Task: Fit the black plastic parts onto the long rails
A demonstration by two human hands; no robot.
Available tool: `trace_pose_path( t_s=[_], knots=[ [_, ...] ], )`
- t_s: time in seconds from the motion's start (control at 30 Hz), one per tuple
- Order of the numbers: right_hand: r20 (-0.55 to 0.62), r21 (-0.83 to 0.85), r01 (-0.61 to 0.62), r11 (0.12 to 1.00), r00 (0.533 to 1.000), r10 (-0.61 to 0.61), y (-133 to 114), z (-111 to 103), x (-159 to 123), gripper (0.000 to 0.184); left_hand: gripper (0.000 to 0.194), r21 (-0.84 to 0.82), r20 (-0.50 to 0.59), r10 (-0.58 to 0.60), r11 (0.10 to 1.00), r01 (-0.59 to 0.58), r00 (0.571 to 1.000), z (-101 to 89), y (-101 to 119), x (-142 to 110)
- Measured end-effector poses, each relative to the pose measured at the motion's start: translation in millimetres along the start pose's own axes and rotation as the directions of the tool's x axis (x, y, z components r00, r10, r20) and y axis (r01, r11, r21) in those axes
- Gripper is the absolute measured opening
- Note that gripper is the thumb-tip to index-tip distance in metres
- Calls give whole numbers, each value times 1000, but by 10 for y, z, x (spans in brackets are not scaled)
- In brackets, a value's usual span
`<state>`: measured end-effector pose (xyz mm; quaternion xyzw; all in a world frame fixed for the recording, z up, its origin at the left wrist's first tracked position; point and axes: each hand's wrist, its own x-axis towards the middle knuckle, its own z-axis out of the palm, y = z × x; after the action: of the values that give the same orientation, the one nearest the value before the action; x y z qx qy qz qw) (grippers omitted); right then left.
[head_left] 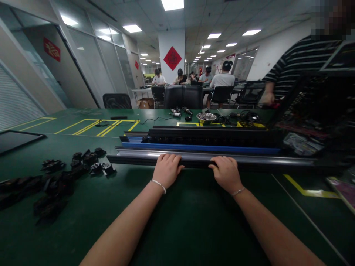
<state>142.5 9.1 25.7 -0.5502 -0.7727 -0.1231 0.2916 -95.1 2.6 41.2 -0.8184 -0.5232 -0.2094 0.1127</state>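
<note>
A long black profile bar [194, 163] with a shiny grey channel lies crosswise on the green table in front of me. My left hand [167, 170] grips its near edge left of the middle, fingers curled over the top. To the right, my right hand [226, 171] holds the same edge, its thumb pointing inward. Just behind the bar are a blue strip [194, 147] and another long black profile [205, 130], roughly parallel to it. The undersides of my fingers and the bar's far right end are hard to make out.
Several small black parts [80, 162] lie in a loose cluster at left, beside a dark flat panel [19, 140]. Behind the profiles stand a metal bowl [206, 117] and power tools [180, 112] with cables. A person in a striped shirt [294, 62] stands at right, near a dark rack.
</note>
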Motion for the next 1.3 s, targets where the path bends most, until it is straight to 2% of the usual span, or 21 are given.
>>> trace_pose_path(
  t_s=[0.1, 0.17, 0.27, 0.3, 0.33, 0.4, 0.43, 0.57, 0.67, 0.87, 0.97, 1.3],
  knots=[
    [-8, 7, -4, 1000, 1000, 4, -10, -64, 216, 11, 20, -2, -49, -95, 995, 95, 994, -10, -55, 191],
    [-54, 16, 5, 1000, 999, -4, -17, -107, 342, 13, 19, -25, -79, -131, 991, 130, 988, -44, -121, 357],
    [-257, -26, -30, 999, 966, 22, -41, -119, 427, 19, 18, -48, -108, -152, 988, 148, 982, -108, -219, 626],
    [-282, -48, -13, 999, 959, -1, -50, -93, 427, 20, 18, -50, -118, -154, 988, 149, 981, -121, -248, 712],
    [-254, -64, 45, 997, 965, -60, -57, -48, 418, 21, 18, -45, -130, -154, 988, 150, 979, -127, -276, 793],
    [-61, -49, 252, 967, 965, -254, -60, 94, 397, 23, 18, -32, -148, -153, 988, 150, 977, -113, -324, 932],
    [2, -42, 277, 960, 961, -277, -54, 185, 395, 23, 19, -27, -151, -153, 988, 150, 977, -96, -345, 989],
    [69, -85, 140, 986, 989, -134, 13, 543, 486, 37, 19, -30, -130, -152, 988, 149, 980, -2, -401, 1146],
    [102, -90, 100, 991, 991, -91, 49, 711, 604, 38, 20, -32, -103, -158, 987, 156, 982, 50, -425, 1210],
    [-29, -4, -87, 996, 996, 87, 2, 879, 710, 18, 21, -34, -95, -172, 985, 169, 981, 58, -448, 1280],
    [-71, 19, -134, 991, 988, 135, -33, 905, 705, 10, 21, -36, -102, -171, 985, 168, 980, 43, -451, 1315],
    [29, 8, -160, 987, 987, 159, -170, 682, 521, 13, 21, -54, -97, -184, 982, 180, 978, 129, -447, 1345]
  ],
)
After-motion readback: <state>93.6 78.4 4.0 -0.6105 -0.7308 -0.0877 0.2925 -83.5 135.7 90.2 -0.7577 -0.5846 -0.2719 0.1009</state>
